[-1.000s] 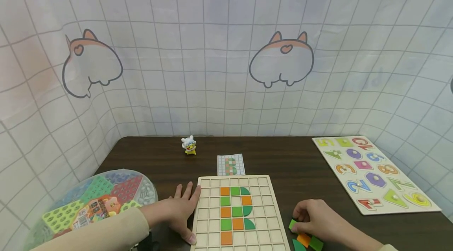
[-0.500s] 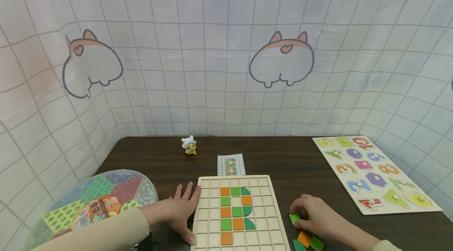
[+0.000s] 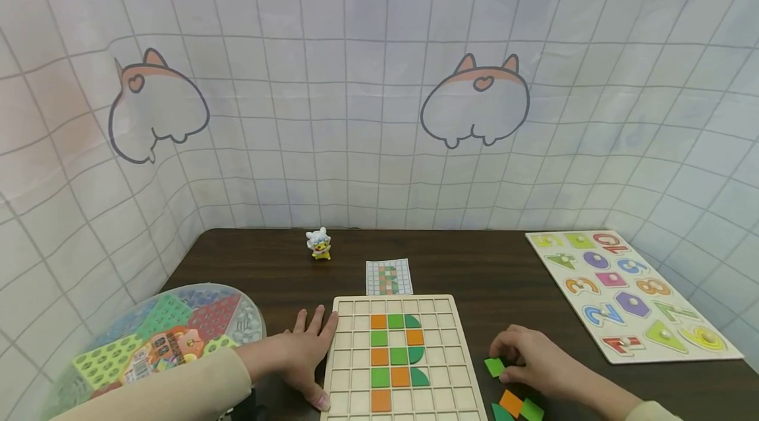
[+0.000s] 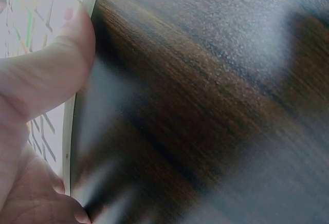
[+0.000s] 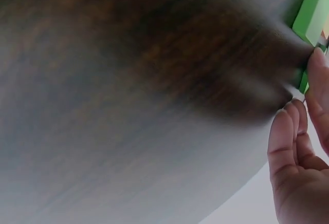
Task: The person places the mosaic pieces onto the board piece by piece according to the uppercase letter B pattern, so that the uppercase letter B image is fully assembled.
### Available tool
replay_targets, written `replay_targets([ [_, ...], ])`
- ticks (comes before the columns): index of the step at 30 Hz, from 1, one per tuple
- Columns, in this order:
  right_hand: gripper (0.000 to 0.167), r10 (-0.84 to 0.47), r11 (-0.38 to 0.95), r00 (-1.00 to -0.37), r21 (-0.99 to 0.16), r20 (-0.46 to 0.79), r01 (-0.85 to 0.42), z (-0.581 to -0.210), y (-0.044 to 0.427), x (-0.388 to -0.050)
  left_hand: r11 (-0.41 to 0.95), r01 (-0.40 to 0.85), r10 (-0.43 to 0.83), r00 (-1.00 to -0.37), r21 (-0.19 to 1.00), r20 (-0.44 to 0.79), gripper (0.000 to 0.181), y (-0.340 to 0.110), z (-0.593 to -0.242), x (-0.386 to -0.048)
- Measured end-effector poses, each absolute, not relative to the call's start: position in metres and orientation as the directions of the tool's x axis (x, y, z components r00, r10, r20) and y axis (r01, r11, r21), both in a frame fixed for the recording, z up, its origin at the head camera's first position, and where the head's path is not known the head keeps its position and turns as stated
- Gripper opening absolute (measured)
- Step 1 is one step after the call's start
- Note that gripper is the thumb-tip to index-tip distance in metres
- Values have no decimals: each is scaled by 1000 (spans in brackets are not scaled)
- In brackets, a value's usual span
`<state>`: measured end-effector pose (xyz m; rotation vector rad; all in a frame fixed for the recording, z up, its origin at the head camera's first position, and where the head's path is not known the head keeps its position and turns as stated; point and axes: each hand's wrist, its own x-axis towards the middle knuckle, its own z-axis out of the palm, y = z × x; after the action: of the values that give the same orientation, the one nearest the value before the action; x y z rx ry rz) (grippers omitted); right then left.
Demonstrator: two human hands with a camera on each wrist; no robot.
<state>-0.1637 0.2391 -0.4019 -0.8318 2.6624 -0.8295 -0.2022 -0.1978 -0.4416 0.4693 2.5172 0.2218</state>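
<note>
My left hand (image 3: 301, 354) lies spread along the left edge of a wooden grid board (image 3: 350, 378), its thumb on the rim. In the left wrist view, the thumb (image 4: 61, 54) presses on the board's edge. Orange squares, green squares and dark green quarter-round tiles sit in the board's middle columns. Right of the board, my right hand (image 3: 536, 362) holds a light green square tile (image 3: 494, 367) between thumb and curled fingers, low at the tabletop. Only a sliver of that tile shows in the right wrist view, where my fingers (image 5: 282, 142) cover part of it.
Near the right hand lie an orange tile (image 3: 510, 402), a green square (image 3: 532, 410) and a dark green quarter-round (image 3: 501, 412). A pattern card (image 3: 388, 276) touches the board's far side. Further out are a figurine (image 3: 319, 244), a number puzzle (image 3: 631, 306) and a round plastic-covered game (image 3: 172, 335).
My right hand has shifted slightly, and the light green tile has turned, so more of its top face shows. The left hand stays on the board. The head view has moved a little.
</note>
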Motion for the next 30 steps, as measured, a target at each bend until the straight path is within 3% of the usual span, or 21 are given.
replay_targets([
  [7, 19, -499, 745, -865, -536, -53, -397, -402, 231, -163, 925, 284, 375, -784, 251, -495, 150, -197, -441, -202],
  [12, 21, -457, 720, -889, -595, -20, -357, -395, 216, -154, 929, 276, 367, -783, 247, -502, 149, -196, -439, -201],
  [18, 21, -505, 623, -861, -713, -54, -321, -388, 184, -142, 933, 266, 356, -784, 243, -508, 149, -194, -437, -201],
  [30, 20, -646, 483, -760, -808, -70, -336, -392, 128, -124, 929, 271, 363, -795, 251, -486, 153, -194, -441, -200],
])
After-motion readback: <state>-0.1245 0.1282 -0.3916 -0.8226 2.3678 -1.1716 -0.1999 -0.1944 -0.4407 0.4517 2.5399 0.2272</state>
